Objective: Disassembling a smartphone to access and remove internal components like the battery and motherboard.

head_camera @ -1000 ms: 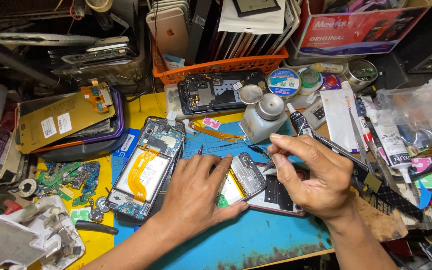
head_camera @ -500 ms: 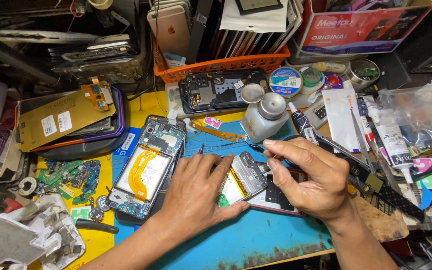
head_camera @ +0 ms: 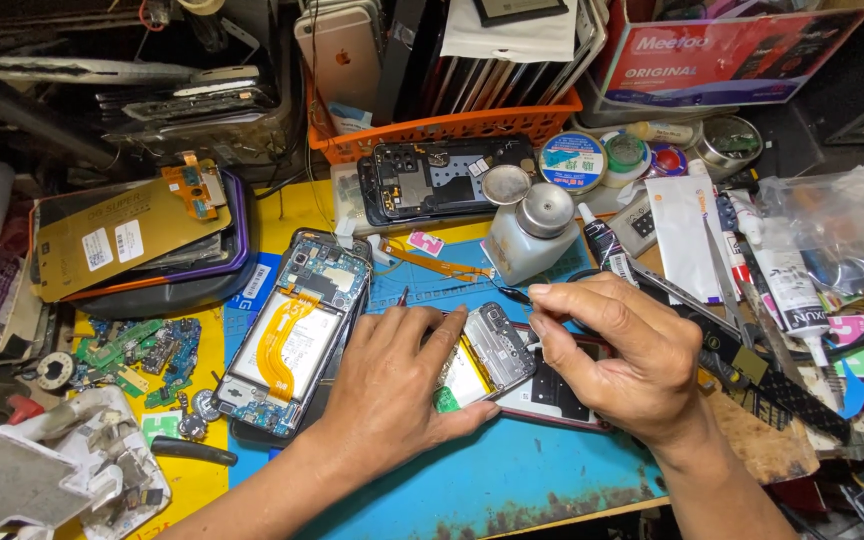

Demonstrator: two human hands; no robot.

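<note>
My left hand (head_camera: 392,375) lies flat, fingers together, pinning the opened phone (head_camera: 487,360); my right hand (head_camera: 622,350) pinches thin tweezers (head_camera: 514,294). Phone looks light, stiff, fragile inside: hold edges

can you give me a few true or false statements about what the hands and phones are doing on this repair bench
1. The left hand rests flat on an opened phone on the blue mat. True.
2. The right hand lies open, palm up. False: its fingers are pinched together above the phone.
3. Another opened phone with an orange flex cable lies left of the left hand. True.
4. The orange basket is empty. False: it holds phones and panels standing upright.
</note>
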